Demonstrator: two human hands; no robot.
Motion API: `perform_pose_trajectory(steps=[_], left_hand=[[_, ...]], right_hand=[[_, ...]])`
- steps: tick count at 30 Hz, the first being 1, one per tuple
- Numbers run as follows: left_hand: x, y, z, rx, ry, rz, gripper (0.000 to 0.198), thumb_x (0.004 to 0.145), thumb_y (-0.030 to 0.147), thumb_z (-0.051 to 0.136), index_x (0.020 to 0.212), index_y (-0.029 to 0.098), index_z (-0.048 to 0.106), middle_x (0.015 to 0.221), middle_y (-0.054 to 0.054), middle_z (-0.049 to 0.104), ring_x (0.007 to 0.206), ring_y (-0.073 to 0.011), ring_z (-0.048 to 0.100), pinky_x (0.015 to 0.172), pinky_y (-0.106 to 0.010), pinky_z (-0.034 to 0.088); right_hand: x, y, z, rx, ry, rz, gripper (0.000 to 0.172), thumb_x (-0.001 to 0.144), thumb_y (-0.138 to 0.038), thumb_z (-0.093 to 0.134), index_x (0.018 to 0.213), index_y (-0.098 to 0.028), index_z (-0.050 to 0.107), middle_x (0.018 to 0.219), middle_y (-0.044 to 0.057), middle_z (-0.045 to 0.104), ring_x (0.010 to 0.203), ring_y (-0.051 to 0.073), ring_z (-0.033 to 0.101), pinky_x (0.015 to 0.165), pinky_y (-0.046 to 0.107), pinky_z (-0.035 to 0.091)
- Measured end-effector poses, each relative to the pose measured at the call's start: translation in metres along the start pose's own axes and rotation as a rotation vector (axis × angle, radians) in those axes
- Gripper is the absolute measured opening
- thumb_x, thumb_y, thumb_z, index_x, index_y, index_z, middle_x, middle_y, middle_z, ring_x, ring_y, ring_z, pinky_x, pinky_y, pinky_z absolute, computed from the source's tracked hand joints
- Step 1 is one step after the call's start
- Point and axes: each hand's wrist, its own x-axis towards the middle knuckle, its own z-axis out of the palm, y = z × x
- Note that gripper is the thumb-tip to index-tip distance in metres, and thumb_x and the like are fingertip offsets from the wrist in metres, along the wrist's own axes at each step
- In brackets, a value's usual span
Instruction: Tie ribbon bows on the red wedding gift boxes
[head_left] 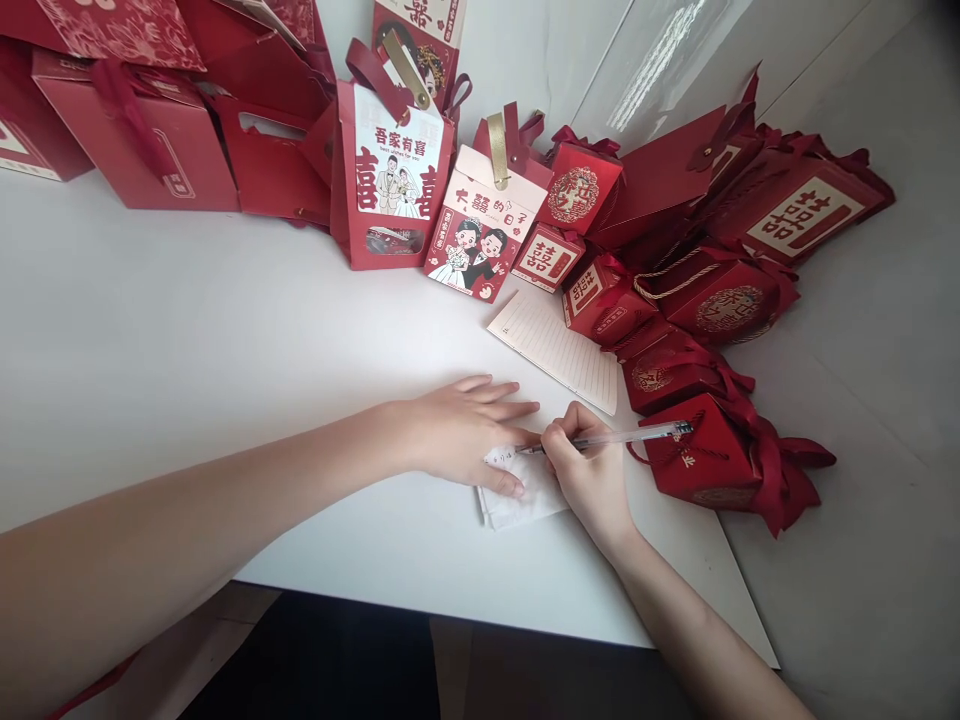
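My left hand lies flat with its fingers spread, palm down, its thumb and fingers over the left part of a small white paper. Wrapped round a clear pen, my right hand rests on the paper's right side. The pen's tip touches the paper near a short line of handwriting, and its dark-ended back points right. Behind my hands, a lined sheet lies at an angle on the white table.
Red gift boxes line the back left. An upright red bag and a printed box stand at the back middle. More ribboned boxes run down the right side, close to my right hand, beside a grey wall.
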Motion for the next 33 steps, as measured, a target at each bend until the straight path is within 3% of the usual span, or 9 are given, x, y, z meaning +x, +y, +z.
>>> perform_pose_trajectory(steps=[5,8,12,15,19,23,26,29,33], left_hand=[[0.0,-0.001,0.0,-0.02,0.006,0.004,0.062,0.077,0.061,0.045,0.134,0.039,0.033,0.149,0.002,0.017,0.138,-0.0235,0.002,0.11,-0.044,0.001],[-0.001,0.0,0.0,-0.037,0.018,0.008,0.06,0.077,0.061,0.046,0.133,0.04,0.035,0.149,0.004,0.017,0.138,-0.0245,0.003,0.11,-0.044,0.001],[0.0,-0.002,0.004,-0.031,0.078,0.023,0.056,0.079,0.057,0.047,0.131,0.038,0.038,0.147,0.004,0.025,0.137,-0.0264,0.011,0.109,-0.043,0.006],[0.003,-0.007,0.005,-0.008,0.17,0.063,0.052,0.081,0.053,0.05,0.129,0.035,0.042,0.142,0.0,0.037,0.133,-0.0261,0.024,0.106,-0.04,0.015],[0.006,-0.013,0.001,-0.033,0.228,0.078,0.047,0.083,0.043,0.052,0.127,0.029,0.044,0.131,-0.004,0.05,0.121,-0.0226,0.043,0.1,-0.034,0.025],[0.005,-0.012,-0.005,-0.094,0.26,-0.004,0.064,0.078,0.039,0.06,0.134,0.023,0.032,0.123,-0.007,0.056,0.112,-0.0251,0.05,0.093,-0.032,0.033],[0.004,-0.009,-0.006,-0.121,0.293,-0.018,0.07,0.074,0.038,0.064,0.133,0.023,0.029,0.116,-0.007,0.059,0.107,-0.0257,0.054,0.089,-0.033,0.035],[0.003,-0.007,-0.007,-0.173,0.324,0.025,0.055,0.072,0.037,0.066,0.12,0.025,0.04,0.11,-0.002,0.062,0.1,-0.0237,0.057,0.087,-0.033,0.037],[0.001,-0.008,-0.005,-0.19,0.357,0.012,0.035,0.074,0.026,0.059,0.105,0.022,0.043,0.105,-0.002,0.063,0.096,-0.0231,0.058,0.087,-0.035,0.039]], right_hand=[[-0.001,0.001,-0.001,0.139,-0.023,0.072,0.026,0.069,-0.017,0.051,0.053,-0.02,0.031,0.045,-0.008,0.034,0.039,0.007,0.03,0.039,0.019,0.025],[0.004,0.005,-0.006,0.331,0.059,0.103,0.03,0.075,-0.022,0.053,0.057,-0.021,0.03,0.044,-0.009,0.033,0.036,0.006,0.027,0.035,0.018,0.022],[0.017,0.014,-0.019,0.223,0.193,-0.038,0.023,0.084,-0.037,0.052,0.071,-0.022,0.041,0.053,-0.007,0.043,0.041,0.009,0.039,0.038,0.018,0.03],[0.026,0.023,-0.031,-0.138,0.084,-0.245,0.017,0.082,-0.037,0.057,0.084,-0.021,0.05,0.074,0.0,0.054,0.064,0.014,0.054,0.055,0.024,0.043],[0.032,0.031,-0.04,-0.451,-0.178,-0.464,0.017,0.085,-0.019,0.043,0.095,-0.02,0.057,0.09,0.006,0.056,0.082,0.019,0.055,0.07,0.031,0.046],[0.031,0.027,-0.041,-0.431,-0.151,-0.481,0.027,0.086,-0.019,0.045,0.111,-0.02,0.056,0.087,0.005,0.057,0.084,0.02,0.055,0.071,0.032,0.046],[0.026,0.019,-0.037,-0.337,-0.166,-0.482,0.019,0.082,-0.032,0.06,0.097,-0.02,0.062,0.084,0.005,0.06,0.079,0.02,0.055,0.068,0.032,0.046],[0.02,0.011,-0.029,-0.322,-0.281,-0.506,0.018,0.077,-0.035,0.068,0.086,-0.02,0.065,0.081,0.005,0.061,0.08,0.021,0.055,0.07,0.033,0.046],[0.014,0.003,-0.016,-0.337,-0.369,-0.473,0.005,0.081,-0.021,0.061,0.081,-0.023,0.066,0.077,0.003,0.061,0.076,0.02,0.054,0.067,0.03,0.045]])
